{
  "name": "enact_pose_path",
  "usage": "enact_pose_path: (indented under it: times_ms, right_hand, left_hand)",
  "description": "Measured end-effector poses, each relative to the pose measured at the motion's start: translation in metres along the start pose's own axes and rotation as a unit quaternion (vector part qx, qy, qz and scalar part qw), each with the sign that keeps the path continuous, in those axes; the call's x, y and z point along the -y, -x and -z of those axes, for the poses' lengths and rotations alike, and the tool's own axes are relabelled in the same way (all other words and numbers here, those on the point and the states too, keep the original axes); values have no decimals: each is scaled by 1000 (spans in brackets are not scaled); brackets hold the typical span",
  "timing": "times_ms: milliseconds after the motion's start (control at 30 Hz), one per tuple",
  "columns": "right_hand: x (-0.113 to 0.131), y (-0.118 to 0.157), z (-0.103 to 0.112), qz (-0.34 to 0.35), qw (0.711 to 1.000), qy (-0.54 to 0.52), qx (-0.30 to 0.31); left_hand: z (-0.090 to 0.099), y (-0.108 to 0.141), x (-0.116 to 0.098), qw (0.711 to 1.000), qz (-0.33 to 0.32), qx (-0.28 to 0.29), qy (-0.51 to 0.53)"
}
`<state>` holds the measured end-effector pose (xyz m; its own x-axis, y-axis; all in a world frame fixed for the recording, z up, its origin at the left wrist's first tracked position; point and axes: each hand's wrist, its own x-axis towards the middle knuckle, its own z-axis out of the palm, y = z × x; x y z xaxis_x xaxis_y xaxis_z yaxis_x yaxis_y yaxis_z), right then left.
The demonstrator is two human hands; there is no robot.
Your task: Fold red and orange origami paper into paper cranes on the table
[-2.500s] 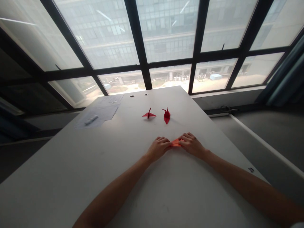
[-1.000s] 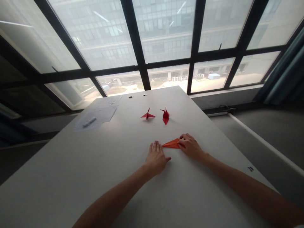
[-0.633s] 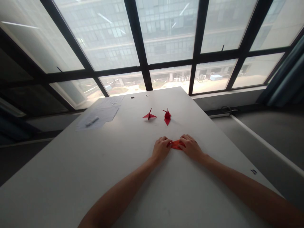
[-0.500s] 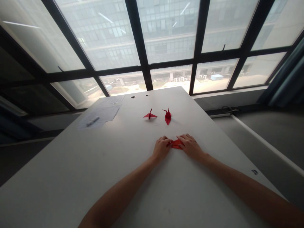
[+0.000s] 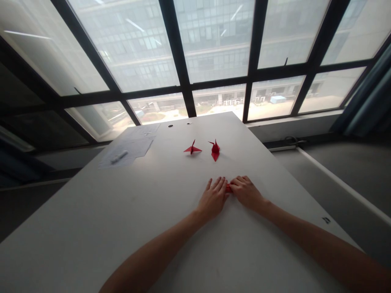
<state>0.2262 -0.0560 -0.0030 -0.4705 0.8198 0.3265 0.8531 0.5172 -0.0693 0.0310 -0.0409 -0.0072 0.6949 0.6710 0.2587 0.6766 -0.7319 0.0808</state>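
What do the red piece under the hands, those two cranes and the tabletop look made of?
The folded red piece looks like thin paper, though it is mostly covered. The two red origami cranes look like matte paper: sharp creases, thin points. The white tabletop looks like smooth laminate with a soft sheen, though paint can't be ruled out.
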Motion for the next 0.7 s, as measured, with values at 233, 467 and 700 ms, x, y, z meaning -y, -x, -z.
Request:
enact_pose_path:
  times_ms: [233, 467, 700]
  right_hand:
    - [18, 15, -13, -29, 998, 51, -20]
    - [18, 20, -19, -39, 999, 38, -3]
    - [14, 14, -17, -40, 999, -1, -12]
  left_hand:
    - [-6, 4, -1, 996, -5, 85, 1]
    - [12, 21, 11, 982, 89, 165, -27]
    - [16, 11, 14, 979, 186, 82, -28]
